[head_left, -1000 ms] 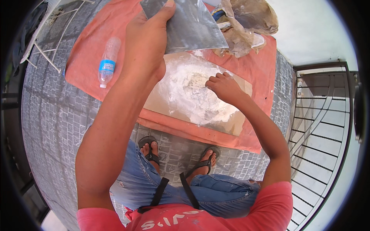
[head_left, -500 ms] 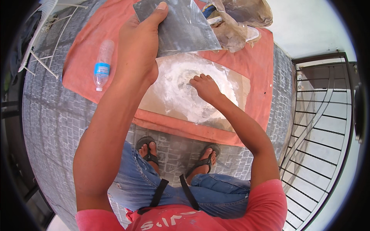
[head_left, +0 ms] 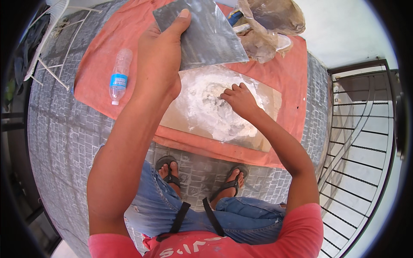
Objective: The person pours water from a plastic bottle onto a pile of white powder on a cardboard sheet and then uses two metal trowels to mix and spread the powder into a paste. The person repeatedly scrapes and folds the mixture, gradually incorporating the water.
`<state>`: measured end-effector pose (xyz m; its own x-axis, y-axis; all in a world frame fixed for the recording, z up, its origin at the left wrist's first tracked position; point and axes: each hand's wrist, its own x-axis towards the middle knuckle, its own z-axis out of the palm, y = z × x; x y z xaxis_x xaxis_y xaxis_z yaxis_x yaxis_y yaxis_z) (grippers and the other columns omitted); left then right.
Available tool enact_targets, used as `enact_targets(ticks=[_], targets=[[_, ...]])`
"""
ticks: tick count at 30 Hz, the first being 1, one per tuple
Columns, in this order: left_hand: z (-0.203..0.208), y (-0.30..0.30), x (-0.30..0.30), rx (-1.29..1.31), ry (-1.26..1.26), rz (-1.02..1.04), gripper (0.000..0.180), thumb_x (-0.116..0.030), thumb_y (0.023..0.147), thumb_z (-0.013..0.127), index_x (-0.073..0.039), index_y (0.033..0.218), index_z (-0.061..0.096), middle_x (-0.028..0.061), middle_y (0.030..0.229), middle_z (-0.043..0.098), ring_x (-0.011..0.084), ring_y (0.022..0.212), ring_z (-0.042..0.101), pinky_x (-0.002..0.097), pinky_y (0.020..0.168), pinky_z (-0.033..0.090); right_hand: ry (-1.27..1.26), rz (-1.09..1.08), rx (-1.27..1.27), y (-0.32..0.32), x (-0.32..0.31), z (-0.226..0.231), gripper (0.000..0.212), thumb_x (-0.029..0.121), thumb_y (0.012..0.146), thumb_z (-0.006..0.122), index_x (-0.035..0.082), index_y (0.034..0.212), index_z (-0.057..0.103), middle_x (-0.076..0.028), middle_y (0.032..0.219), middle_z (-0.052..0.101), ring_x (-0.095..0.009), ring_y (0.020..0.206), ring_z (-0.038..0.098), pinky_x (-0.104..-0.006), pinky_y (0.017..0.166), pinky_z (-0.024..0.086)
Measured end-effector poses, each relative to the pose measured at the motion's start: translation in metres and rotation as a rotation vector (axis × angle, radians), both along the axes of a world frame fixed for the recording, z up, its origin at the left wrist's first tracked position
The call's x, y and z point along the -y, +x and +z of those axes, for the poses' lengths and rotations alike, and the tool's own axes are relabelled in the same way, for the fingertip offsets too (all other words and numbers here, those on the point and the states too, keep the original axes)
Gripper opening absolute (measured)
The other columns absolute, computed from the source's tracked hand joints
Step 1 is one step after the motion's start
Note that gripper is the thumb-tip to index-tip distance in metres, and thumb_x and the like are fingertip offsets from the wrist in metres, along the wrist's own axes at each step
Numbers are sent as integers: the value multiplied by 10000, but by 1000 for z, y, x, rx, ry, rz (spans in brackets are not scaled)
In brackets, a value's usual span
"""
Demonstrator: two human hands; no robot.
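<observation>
Plate of flat, smooth grey material with straight edges (head_left: 211,41): held up in the bare left hand (head_left: 161,53), and covered the far edge of the work area from view. Closed that hand around the plate's left side, with the thumb flat on the near face and the other fingers hidden behind. Had the bare right hand (head_left: 241,101) down at the middle of a ragged spread of white powder (head_left: 223,122), with fingers curled and drawn together; could not tell about a hold on anything there. Saw the powder lying over a flat brown board (head_left: 170,117), on a creased orange-red cloth (head_left: 294,86). Saw also a clear plastic bottle with a blue label (head_left: 119,79) lying left of the left hand, cap toward the person, and a crumpled, translucent brown bag (head_left: 282,19) at the cloth's far right, near the plate.
</observation>
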<state>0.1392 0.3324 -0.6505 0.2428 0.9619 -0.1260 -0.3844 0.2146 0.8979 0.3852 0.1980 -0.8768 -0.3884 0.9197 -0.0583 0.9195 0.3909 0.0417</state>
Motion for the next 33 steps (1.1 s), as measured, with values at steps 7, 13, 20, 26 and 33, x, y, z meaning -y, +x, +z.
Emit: enact_targets(ticks=[7, 13, 20, 26, 33], targets=[[1, -3, 0, -11, -5, 41, 347, -242, 1056, 738, 51, 1239, 718, 74, 1142, 758, 140, 1029, 686, 320, 934, 541, -194, 79, 149, 11, -10, 2, 236, 91, 951, 629, 204, 1063, 803, 56, 992, 720, -185, 1022, 646, -378, 924, 464], [1, 3, 4, -9, -12, 8, 346, -259, 1063, 731, 34, 1247, 709, 69, 1146, 752, 141, 1034, 695, 326, 930, 561, -47, 54, 42, -3, -18, -8, 217, 76, 924, 652, 194, 1058, 774, 43, 1036, 717, -201, 1046, 644, -375, 923, 470], [-4, -7, 2, -47, 12, -30, 401, -291, 1070, 725, 26, 1310, 668, 68, 1183, 730, 150, 1057, 707, 337, 945, 592, -106, 6, 41, 17, -15, -10, 200, 85, 941, 638, 182, 1046, 778, 36, 1020, 732, -212, 1062, 656, -402, 944, 483], [-8, 3, 10, -34, -55, 8, 314, -240, 1077, 713, 24, 1246, 697, 71, 1159, 741, 150, 1018, 691, 336, 917, 559, -123, -185, 17, 7, 0, -34, 249, 109, 961, 621, 188, 1143, 769, -19, 1073, 750, -261, 1083, 682, -428, 968, 538], [-72, 13, 36, 72, -356, 139, 340, -206, 1094, 685, 36, 1332, 659, 96, 1229, 729, 191, 1053, 709, 351, 930, 566, -208, -363, -331, 44, 13, 22, 290, 193, 1035, 625, 149, 1288, 760, -113, 1088, 785, -337, 1021, 733, -469, 893, 568]])
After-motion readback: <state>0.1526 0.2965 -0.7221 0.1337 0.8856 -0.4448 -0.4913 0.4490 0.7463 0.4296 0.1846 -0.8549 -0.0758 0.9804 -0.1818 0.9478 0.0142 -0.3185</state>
